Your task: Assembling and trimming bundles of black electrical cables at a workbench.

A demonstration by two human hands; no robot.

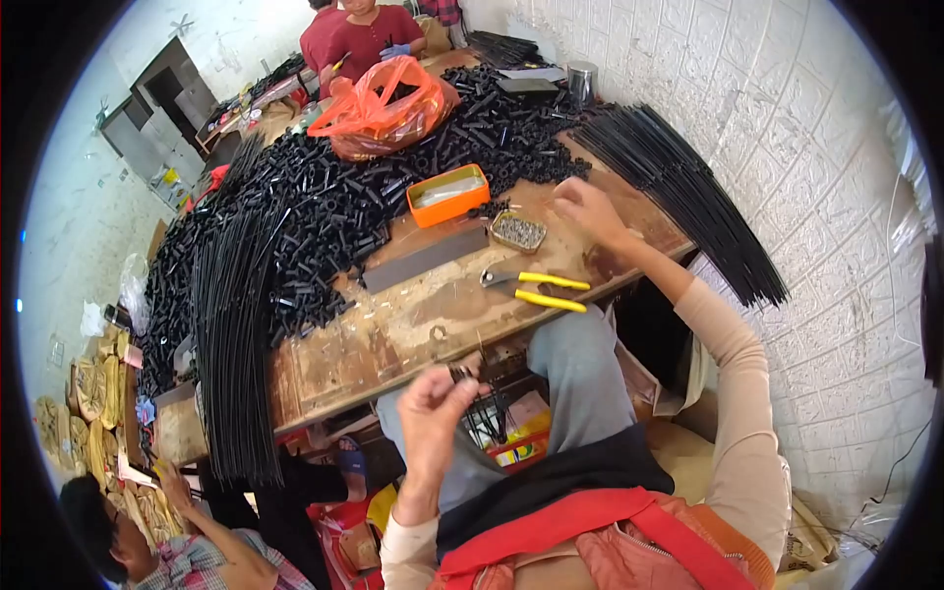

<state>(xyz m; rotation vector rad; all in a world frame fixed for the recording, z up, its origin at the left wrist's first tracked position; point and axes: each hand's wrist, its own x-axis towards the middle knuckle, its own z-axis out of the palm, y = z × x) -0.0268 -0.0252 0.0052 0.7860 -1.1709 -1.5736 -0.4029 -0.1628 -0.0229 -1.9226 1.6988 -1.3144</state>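
Your left hand (438, 403) pinches thin black rods (488, 417) near the table (364, 356) edge, slanting down rightward; your right hand (588, 206) stretches over it, fingers curled, contents unclear.

Orange-red plastic bag (393, 118) sits on the far part of the bench (388, 339), silver metal can (582, 85) near white brick-pattern wall (787, 147) at right, co-worker in dark red shirt (379, 39) beyond, co-worker in plaid shirt (236, 562) lower left by yellow-brown bundles (93, 388).
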